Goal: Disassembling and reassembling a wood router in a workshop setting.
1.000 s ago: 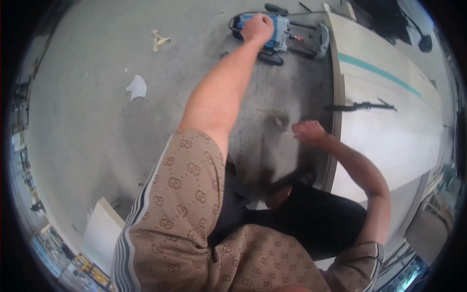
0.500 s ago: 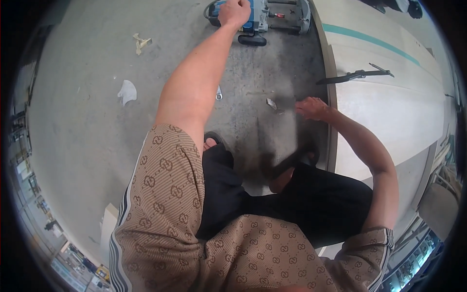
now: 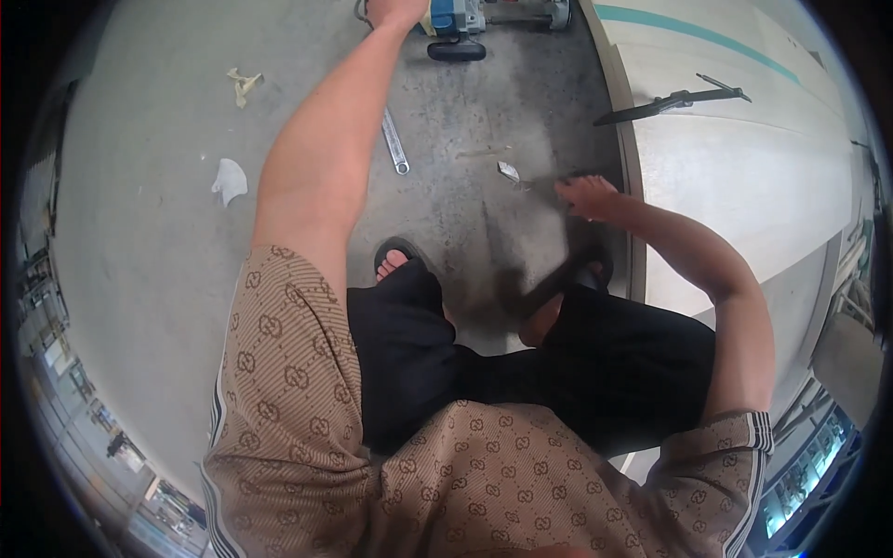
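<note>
At the upper edge, my left hand (image 3: pixel 398 11) is against the left end of a blue-and-grey power tool that looks like a plunge router (image 3: pixel 454 17). The picture's edge cuts off its fingers, so their grip is hidden. The tool lies on its side, its black knob handle (image 3: pixel 456 49) toward me. My right hand (image 3: pixel 588 197) hangs low over the floor beside the pale panels, its fingers curled together; anything in them is too small to make out. A metal wrench (image 3: pixel 396 149) lies partly under my left forearm.
Pale panels (image 3: pixel 735 167) with a green stripe stand along the right, and a black metal bar-like tool (image 3: pixel 672 104) rests on them. On the concrete floor lie a small silvery scrap (image 3: pixel 508 171), a white scrap (image 3: pixel 229 181) and a crumpled yellowish scrap (image 3: pixel 244 86).
The view has shifted, so floor things sit higher and further left. My left hand has slid left along the tool toward its end. More of the wrench shows. My right hand stays beside the panels.
</note>
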`<state>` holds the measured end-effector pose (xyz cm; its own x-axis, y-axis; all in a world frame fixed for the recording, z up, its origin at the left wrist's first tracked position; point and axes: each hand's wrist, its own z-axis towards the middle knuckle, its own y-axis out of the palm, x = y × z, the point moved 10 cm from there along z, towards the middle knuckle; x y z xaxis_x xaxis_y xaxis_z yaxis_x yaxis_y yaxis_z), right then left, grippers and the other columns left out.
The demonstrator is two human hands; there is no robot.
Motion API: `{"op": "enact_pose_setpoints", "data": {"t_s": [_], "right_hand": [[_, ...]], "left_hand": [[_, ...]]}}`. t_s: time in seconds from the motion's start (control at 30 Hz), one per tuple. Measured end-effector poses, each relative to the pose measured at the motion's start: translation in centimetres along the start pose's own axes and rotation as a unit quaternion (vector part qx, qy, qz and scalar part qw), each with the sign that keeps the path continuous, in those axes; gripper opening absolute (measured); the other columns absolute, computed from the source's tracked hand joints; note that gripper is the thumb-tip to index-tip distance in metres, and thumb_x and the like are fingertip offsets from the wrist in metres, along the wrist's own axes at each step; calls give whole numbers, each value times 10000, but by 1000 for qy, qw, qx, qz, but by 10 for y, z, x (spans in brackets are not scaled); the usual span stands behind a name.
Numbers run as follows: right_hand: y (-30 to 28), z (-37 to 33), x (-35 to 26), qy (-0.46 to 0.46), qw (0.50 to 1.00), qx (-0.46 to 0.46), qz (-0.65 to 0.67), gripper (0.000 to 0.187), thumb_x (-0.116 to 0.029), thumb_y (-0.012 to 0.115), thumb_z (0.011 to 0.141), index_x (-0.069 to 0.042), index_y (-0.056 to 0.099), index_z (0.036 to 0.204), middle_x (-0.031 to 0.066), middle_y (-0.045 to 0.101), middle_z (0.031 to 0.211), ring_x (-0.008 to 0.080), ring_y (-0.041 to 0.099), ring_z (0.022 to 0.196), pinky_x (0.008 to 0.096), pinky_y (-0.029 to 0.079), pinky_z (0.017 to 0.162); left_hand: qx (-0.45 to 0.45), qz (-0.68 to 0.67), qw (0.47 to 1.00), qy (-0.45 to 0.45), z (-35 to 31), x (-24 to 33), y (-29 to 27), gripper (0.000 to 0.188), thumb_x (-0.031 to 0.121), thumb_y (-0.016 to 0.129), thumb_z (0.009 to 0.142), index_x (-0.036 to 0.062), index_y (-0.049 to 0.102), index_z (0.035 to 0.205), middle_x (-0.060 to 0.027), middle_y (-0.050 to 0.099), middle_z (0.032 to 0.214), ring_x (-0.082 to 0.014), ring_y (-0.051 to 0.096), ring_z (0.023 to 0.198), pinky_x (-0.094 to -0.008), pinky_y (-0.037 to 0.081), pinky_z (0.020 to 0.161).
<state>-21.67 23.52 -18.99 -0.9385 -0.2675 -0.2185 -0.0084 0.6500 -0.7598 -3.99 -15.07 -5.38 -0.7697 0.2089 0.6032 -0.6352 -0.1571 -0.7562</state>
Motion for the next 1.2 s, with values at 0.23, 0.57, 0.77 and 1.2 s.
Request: {"op": "enact_pose_setpoints", "data": {"t_s": [0.23, 0.57, 0.77, 1.2], "right_hand": [[35, 15, -7, 15, 997, -66, -21, 304, -135, 505, 831, -120, 466, 1132, 135, 571, 1037, 329, 594, 958, 425, 475, 806], [-5, 35, -14, -131, 990, -60, -2, 133, -170, 520, 778, -122, 591, 880, 137, 627, 879, 352, 625, 843, 462, 515, 678], [-37, 25, -9, -202, 962, 183, -12, 124, -238, 532, 780, -142, 604, 811, 96, 616, 824, 316, 619, 800, 451, 512, 674], [-2, 28, -20, -134, 978, -101, 124, 164, -268, 609, 705, -110, 585, 665, 9, 628, 570, 175, 632, 639, 360, 496, 639]], "left_hand": [[-32, -50, 998, -18, -16, 16, -3, 340, 361, 447, 810, 93, 651, 853, -170, 646, 910, -375, 593, 905, -450, 473, 779], [-77, -26, 996, -46, -5, 9, -1, 335, 360, 467, 808, 76, 636, 863, -163, 644, 861, -366, 598, 856, -429, 463, 738], [-82, -40, 996, -19, -4, 27, -3, 345, 369, 463, 817, 74, 632, 873, -165, 643, 886, -375, 599, 870, -440, 466, 742], [-63, -65, 996, 0, -20, 39, -13, 313, 325, 470, 835, 46, 612, 846, -171, 639, 827, -383, 602, 828, -453, 471, 696]]}}
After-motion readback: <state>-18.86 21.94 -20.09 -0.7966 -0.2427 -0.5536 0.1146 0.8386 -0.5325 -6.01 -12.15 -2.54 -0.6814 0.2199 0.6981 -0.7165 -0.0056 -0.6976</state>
